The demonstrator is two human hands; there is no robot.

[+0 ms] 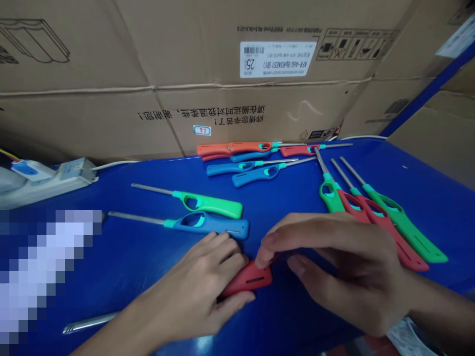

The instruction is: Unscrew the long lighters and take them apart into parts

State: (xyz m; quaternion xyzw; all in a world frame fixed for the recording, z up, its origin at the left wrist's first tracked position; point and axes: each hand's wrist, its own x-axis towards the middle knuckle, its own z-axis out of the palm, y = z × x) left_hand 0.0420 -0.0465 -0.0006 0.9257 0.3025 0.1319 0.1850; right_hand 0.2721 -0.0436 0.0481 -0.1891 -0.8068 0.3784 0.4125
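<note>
My left hand (208,277) is wrapped round a red long-nosed lighter (250,279) lying on the blue table. The lighter's metal tube runs out to the left under my forearm, and my palm covers its trigger. At the handle's butt end is my right hand (345,267), fingers curved and thumb apart. Its fingertips touch or almost touch the red handle, and nothing shows in its grasp. Just beyond my left hand lie a blue lighter (222,228) and a green lighter (218,205), both with tubes pointing left.
Several red and green lighters (415,230) lie behind my right hand, partly hidden. Further back are blue lighters (256,176) and orange ones (215,149). A large cardboard box (111,123) walls off the back. A power strip (70,175) sits at the left.
</note>
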